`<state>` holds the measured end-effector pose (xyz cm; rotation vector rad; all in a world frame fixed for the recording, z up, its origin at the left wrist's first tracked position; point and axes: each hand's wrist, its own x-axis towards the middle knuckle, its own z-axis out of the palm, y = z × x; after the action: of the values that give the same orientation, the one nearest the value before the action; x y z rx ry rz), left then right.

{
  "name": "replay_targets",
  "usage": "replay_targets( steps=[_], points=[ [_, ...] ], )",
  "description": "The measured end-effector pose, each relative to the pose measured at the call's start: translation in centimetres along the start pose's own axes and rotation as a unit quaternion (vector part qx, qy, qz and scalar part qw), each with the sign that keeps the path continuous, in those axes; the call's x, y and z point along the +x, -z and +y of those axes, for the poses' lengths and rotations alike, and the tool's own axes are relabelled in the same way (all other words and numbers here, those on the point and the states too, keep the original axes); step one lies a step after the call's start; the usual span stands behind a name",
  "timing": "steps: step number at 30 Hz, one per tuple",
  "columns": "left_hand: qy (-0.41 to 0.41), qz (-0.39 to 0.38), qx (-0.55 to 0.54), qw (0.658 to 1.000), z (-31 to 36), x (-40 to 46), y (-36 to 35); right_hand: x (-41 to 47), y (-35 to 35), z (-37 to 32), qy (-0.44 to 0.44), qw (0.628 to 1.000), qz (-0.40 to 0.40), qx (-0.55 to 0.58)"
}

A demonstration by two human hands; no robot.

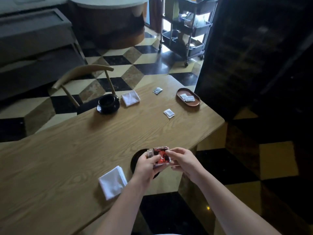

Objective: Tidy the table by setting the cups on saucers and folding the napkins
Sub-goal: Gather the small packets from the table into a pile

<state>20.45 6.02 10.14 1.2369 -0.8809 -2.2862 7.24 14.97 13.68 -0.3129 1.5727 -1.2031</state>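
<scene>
My left hand (147, 164) and my right hand (182, 161) both grip a small stack of packets (161, 156), red and black on top, held just above a black saucer (135, 158) at the table's near edge. The hands hide most of that saucer, and I cannot tell if a cup stands on it. A folded white napkin (112, 182) lies to the left of it. At the far side a black cup (108, 101) stands on a black saucer (103, 110), with another folded white napkin (130, 97) beside it.
On the wooden table (71, 150) lie two loose white packets (169, 113) (157, 90). A brown oval tray (194, 103) at the far right holds two more packets. A wooden chair (81, 72) stands behind the table, and a metal trolley (186, 28) further back.
</scene>
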Motion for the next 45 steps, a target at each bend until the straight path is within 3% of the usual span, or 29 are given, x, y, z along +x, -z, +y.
replay_targets(
  steps=[10, 23, 29, 36, 45],
  points=[
    [-0.004, 0.081, 0.001, 0.997, -1.2, 6.1, -8.9, 7.9, 8.7, -2.9, -0.03, 0.997, -0.033, -0.066],
    [0.059, 0.196, -0.059, 0.977, 2.6, 26.5, -12.5, 28.4, 12.0, -10.4, -0.116, 0.974, -0.035, -0.191],
    [0.092, 0.303, -0.07, 0.946, 3.5, 31.0, -12.6, 34.6, 11.3, -12.2, -0.153, 0.954, -0.082, -0.245],
    [0.081, 0.432, 0.043, 0.897, 5.9, 36.3, -14.9, 41.6, 12.0, -12.6, -0.159, 0.93, -0.1, -0.317],
    [0.111, 0.492, 0.07, 0.861, 7.9, 39.9, -17.1, 46.4, 10.8, -13.1, -0.134, 0.856, -0.148, -0.476]
  ],
)
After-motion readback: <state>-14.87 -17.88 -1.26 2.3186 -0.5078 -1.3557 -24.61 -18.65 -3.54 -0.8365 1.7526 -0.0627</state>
